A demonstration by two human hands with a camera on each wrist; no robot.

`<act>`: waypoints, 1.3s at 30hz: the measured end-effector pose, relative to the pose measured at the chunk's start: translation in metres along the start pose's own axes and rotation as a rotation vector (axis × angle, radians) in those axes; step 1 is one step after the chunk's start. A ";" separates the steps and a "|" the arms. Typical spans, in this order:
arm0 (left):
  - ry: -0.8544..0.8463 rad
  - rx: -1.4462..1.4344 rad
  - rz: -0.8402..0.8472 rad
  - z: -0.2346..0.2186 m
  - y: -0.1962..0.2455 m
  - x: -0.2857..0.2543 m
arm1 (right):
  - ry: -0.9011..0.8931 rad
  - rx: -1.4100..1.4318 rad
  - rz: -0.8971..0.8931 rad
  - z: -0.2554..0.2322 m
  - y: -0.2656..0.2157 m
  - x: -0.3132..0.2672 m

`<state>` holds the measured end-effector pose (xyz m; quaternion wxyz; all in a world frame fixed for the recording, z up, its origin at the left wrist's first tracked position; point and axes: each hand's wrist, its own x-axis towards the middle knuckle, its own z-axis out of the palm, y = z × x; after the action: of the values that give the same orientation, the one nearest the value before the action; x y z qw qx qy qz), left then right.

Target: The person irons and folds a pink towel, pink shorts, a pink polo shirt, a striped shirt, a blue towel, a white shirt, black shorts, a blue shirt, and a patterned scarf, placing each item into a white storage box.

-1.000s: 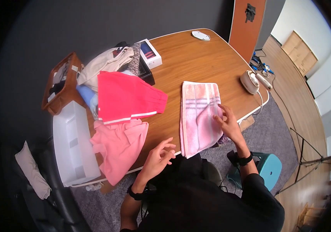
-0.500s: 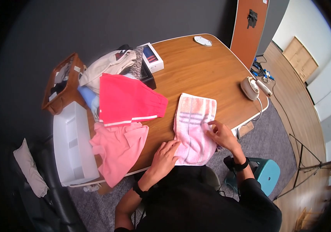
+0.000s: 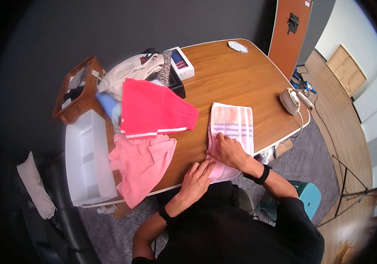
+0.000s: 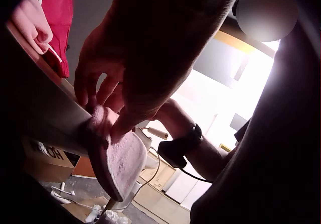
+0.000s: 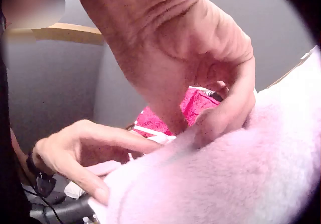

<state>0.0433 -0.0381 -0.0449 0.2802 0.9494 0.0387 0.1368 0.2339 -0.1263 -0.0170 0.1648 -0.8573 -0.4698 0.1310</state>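
Observation:
A pink plaid towel (image 3: 232, 121) with white and grey stripes lies folded at the table's front edge, its near end hanging just over it. My left hand (image 3: 196, 179) is at the towel's near left corner; in the left wrist view its thumb lies under the towel (image 4: 125, 166) and its fingers above, pinching the edge. Farther up the same left side, my right hand (image 3: 230, 152) reaches across the towel. Its thumb and bent fingers pinch the cloth near that edge, as the right wrist view shows (image 5: 215, 103). Part of the towel is hidden beneath the right hand.
Left of the towel lie red shorts (image 3: 157, 110) and a pink garment (image 3: 142, 165). Beyond are a white bin (image 3: 87, 163), a brown basket (image 3: 83, 103), a heap of clothes (image 3: 129, 72) and a white box (image 3: 182, 64). A garment steamer (image 3: 290, 101) stands near the right edge.
My right hand has crossed from the towel's right side to its left edge. My left hand has moved from beside the towel onto its near left corner. The towel's rumpled surface now lies flatter.

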 end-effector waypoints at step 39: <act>-0.208 0.180 0.120 0.002 -0.003 0.030 | 0.178 0.113 -0.080 -0.061 0.161 -0.054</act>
<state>0.0728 -0.0322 -0.0403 0.1879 0.9803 -0.0354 0.0503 0.3516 -0.2632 -0.0229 0.2590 -0.8356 -0.4788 0.0742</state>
